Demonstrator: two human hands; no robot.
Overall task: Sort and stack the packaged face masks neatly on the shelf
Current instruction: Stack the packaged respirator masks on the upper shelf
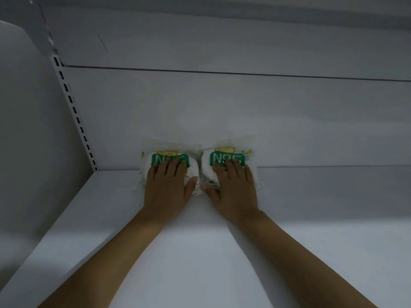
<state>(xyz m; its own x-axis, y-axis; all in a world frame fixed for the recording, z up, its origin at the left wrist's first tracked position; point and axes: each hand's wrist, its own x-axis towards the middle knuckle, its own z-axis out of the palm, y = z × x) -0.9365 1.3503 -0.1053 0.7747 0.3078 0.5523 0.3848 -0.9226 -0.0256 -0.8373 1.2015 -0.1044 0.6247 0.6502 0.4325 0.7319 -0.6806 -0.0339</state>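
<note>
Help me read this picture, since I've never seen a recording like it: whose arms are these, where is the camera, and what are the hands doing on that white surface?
There is no machine here: a person is working with bare hands. The single picture comes from a camera worn on the person's head, looking forward and down, so both forearms enter from the bottom edge. The white surface is a shelf, with a back panel behind it and a slotted upright at the left. Two packaged face masks lie side by side at the back of the shelf, each with a green label. The left hand lies flat on the left pack, the right hand on the right pack, fingers straight. Nothing is gripped or lifted; the hands seem to be pressing the packs into place.
</note>
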